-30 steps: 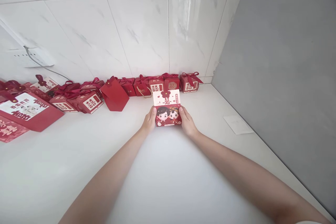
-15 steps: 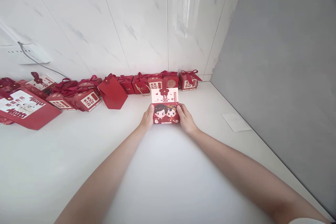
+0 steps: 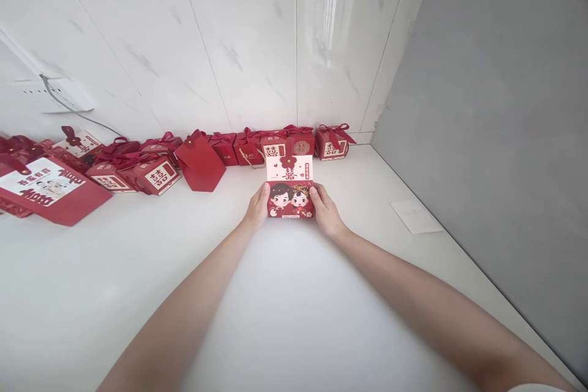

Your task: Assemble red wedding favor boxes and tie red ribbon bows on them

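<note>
Arms [image 3: 179, 300], two, bare, extended forward from the lower edge and converging over a white tabletop [image 3: 275, 312]. Left hand [image 3: 258, 205], gripping the left side of a red box [image 3: 290, 199], thumb upward along its edge; right hand [image 3: 326, 208], gripping the opposite side likewise. Red box: central, before the person, two cartoon heads on its front, pale strip of lettering below, too small to read; white upper panel [image 3: 298, 163] bearing a red 囍, a red flower-shaped ornament [image 3: 289, 162] and a small red label [image 3: 307, 170], illegible. Contact of its base with the tabletop: cannot be told. White sheet [image 3: 416, 217], one, flat, right, near the grey panel [image 3: 496, 104]. Red bag [image 3: 59, 199], far left, white face with two figures and large red characters. Red pouch [image 3: 201, 162], plain, pointed. Ribboned boxes [image 3: 159, 176], several, red, ranged along the tiled wall [image 3: 239, 43], some marked 囍. Socket plate [image 3: 59, 98] on the wall, left, with cable [image 3: 82, 115].
</note>
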Tool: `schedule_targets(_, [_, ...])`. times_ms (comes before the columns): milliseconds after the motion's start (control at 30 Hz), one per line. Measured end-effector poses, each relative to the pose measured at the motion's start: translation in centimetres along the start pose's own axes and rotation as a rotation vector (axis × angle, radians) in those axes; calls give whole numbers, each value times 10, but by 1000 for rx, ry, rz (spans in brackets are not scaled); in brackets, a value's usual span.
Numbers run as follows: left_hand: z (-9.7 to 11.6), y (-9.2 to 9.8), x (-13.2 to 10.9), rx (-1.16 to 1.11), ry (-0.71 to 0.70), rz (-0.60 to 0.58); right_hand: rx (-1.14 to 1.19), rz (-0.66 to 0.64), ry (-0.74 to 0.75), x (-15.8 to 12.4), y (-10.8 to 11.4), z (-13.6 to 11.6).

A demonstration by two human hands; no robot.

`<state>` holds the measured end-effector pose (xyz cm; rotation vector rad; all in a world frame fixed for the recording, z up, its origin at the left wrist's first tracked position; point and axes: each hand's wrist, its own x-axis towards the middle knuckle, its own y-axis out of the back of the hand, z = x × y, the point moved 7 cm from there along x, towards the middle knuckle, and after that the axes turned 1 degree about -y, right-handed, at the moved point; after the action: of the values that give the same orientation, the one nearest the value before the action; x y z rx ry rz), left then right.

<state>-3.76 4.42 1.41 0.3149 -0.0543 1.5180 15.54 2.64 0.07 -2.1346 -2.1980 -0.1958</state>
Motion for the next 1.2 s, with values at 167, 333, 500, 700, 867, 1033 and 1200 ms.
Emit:
schedule_targets(167, [-5,-3,0,-37,47,-15,0,-6,-9,0,1,-2])
schedule_targets(333, [-6,-3,1,-65,67,3,-4,-14,-6,0,2,-4])
schedule_targets(500, [-5,-4,1,-77,78,1,-9,-16,-8,1,3,-3])
schedule_targets(700, [-6,-5,1,-107,88,0,-8,-25,-1,0,2,-3])
schedule_targets(867, [-6,-5,1,-107,97,2,-14,-28,1,0,2,-2])
schedule_targets(1033, [-3,-5,0,-98,94,-8,-18,-31,-4,1,2,0])
schedule_targets(1200, [-4,-5,0,-98,98,-3,-16,-32,-1,1,2,1])
